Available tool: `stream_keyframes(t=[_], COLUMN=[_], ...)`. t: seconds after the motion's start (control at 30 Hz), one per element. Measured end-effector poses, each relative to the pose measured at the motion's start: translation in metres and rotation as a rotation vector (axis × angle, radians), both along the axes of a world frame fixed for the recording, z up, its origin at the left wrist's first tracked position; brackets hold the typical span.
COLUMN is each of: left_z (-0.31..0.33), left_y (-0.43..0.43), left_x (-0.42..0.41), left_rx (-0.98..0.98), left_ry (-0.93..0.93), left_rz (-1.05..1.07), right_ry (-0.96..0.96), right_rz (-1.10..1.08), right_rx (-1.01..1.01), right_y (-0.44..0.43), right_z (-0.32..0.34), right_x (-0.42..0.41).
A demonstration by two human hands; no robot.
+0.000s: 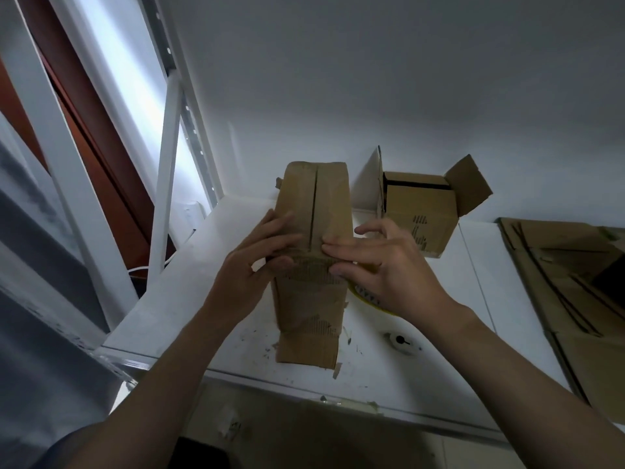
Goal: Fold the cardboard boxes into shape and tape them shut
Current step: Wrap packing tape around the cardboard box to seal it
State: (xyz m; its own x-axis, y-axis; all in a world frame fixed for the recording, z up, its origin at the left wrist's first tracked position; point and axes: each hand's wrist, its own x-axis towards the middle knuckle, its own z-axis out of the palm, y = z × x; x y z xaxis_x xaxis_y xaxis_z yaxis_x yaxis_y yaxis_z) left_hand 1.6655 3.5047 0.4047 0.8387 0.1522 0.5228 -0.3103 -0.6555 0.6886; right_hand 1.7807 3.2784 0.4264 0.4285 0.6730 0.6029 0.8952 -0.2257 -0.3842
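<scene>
A tall brown cardboard box stands on the white table, its two top flaps folded down with a dark seam between them. My left hand rests on the left flap, its thumb round the box's left side. My right hand presses flat fingers on the right flap at the near end of the seam. A yellow tape roll lies on the table, mostly hidden under my right hand. Torn paper and old tape mark the box's front face.
A second box with open flaps stands behind on the right. Flattened cardboard sheets lie stacked at the right edge. A small white round object sits near the table's front. A white frame and window stand at the left.
</scene>
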Motion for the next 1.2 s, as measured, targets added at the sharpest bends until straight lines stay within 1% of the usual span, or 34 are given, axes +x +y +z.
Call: stream_keyframes(t=[0.1,0.17,0.23,0.3,0.37,0.47,0.57,0.7,0.83,0.9,1.0,1.03,1.07,1.13,1.17,1.2], left_z=[-0.007,-0.009,-0.009,-0.009,-0.011,-0.013,-0.012,-0.009,-0.013,-0.019,-0.030,-0.031,-0.029,-0.023,-0.019,-0.017], left_y=[0.003,0.000,-0.007,-0.016,-0.026,-0.042,-0.050,-0.054,-0.059,-0.064,-0.078,-0.081,-0.083,-0.081,-0.079,-0.077], left_x=[-0.008,-0.013,-0.018,-0.022,-0.024,-0.026,-0.026,-0.026,-0.028,-0.027,-0.022,-0.020,-0.018,-0.014,-0.012,-0.010], left_rx=[-0.002,-0.040,-0.135,-0.232,-0.267,-0.337,-0.383,-0.432,-0.367,-0.273,-0.031,-0.017,-0.049,-0.105,-0.075,0.008], left_ry=[0.001,0.026,-0.021,-0.115,-0.194,-0.257,-0.263,-0.265,-0.293,-0.280,-0.132,-0.080,-0.050,-0.078,-0.125,-0.169], left_rz=[0.042,0.110,0.270,0.449,0.546,0.590,0.620,0.606,0.576,0.557,0.484,0.462,0.449,0.437,0.444,0.444], right_ry=[0.013,0.023,0.019,0.017,0.011,0.002,-0.007,-0.009,-0.017,-0.024,-0.013,-0.021,-0.034,-0.033,0.014,0.104], right_rz=[0.013,0.018,0.017,0.008,-0.007,-0.025,-0.047,-0.058,-0.066,-0.090,-0.115,-0.116,-0.115,-0.099,-0.081,-0.059], right_rx=[0.001,0.022,0.024,0.021,0.026,0.029,0.043,0.044,0.052,0.067,0.066,0.049,0.021,-0.031,-0.029,0.010], right_y=[0.000,0.000,0.000,0.001,0.004,0.007,0.007,0.008,0.007,0.007,0.009,0.010,0.012,0.015,0.016,0.015], right_z=[0.000,0.000,-0.002,-0.003,-0.004,-0.005,-0.006,-0.007,-0.006,-0.006,-0.005,-0.004,-0.003,-0.001,0.001,0.003], right_x=[0.000,0.000,0.001,0.002,0.002,0.000,-0.003,-0.006,-0.007,-0.008,-0.011,-0.013,-0.015,-0.018,-0.020,-0.022])
